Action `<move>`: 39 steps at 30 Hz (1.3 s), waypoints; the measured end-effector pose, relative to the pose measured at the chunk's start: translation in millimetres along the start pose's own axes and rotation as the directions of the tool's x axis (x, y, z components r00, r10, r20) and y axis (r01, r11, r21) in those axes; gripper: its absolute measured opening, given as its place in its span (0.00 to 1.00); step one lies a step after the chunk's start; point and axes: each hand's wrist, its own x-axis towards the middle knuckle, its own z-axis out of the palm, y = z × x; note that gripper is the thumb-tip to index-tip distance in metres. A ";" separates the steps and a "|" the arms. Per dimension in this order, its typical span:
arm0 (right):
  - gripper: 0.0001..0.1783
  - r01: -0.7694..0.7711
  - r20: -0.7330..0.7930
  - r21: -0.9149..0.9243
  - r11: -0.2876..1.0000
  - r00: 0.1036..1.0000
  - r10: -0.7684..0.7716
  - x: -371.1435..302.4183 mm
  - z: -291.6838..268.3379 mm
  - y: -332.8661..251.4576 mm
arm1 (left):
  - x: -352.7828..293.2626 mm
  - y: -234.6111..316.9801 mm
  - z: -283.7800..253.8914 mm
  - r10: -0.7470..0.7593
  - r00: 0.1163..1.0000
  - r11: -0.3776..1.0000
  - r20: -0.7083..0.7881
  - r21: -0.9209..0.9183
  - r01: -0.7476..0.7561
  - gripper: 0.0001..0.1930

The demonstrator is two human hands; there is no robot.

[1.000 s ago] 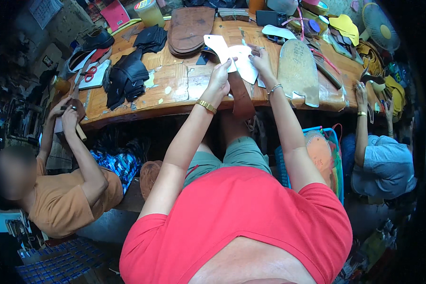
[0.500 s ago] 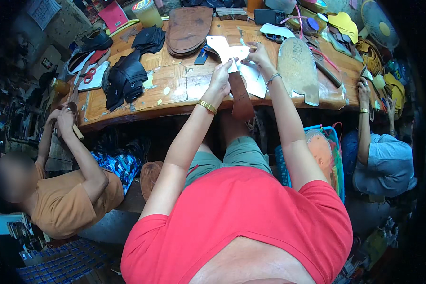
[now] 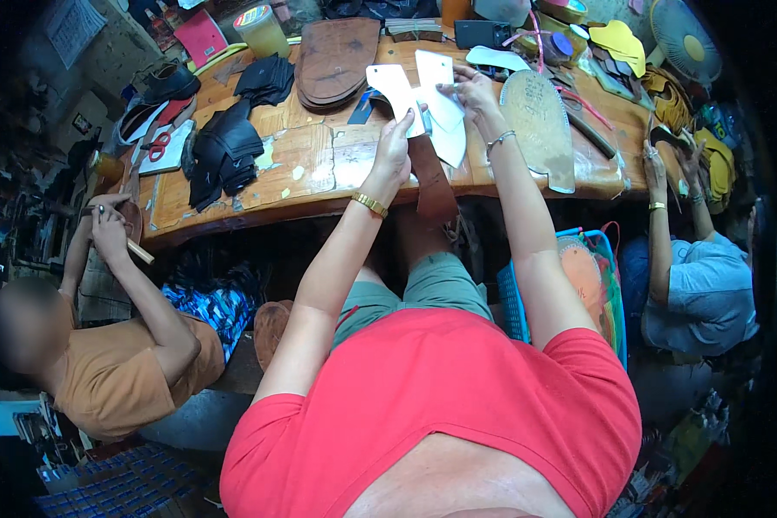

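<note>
Well, the left hand (image 3: 392, 154) grips a white cutout (image 3: 393, 89) over the wooden table (image 3: 306, 155); at its two o'clock, the right hand (image 3: 475, 93) pinches a second white piece (image 3: 434, 69). Five o'clock, a brown strip (image 3: 432, 180); ten, stacked brown leather (image 3: 337, 53).

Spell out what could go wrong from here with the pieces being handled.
The white pieces at the left hand and right hand sit close together, so one might slip loose or crease as they are handled.

The brown strip reaches past the near edge of the table; a bump could perhaps drag it to the floor.
</note>
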 end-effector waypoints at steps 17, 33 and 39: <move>0.30 0.146 0.100 -0.838 0.526 0.988 -0.114 31.9 -20.3 36.9 | 25.4 -10.1 -19.9 0.003 1.000 0.940 0.001 0.341 -0.003 0.14; 0.27 0.041 0.045 -0.909 0.415 0.999 0.000 21.7 -13.1 13.3 | 19.9 -34.7 -17.6 0.473 0.835 0.231 0.280 0.876 -0.424 0.22; 0.27 -0.072 0.049 -0.518 0.852 0.992 0.114 11.5 -16.2 5.1 | 19.0 -31.9 -11.2 0.443 0.864 0.211 0.241 0.908 -0.361 0.22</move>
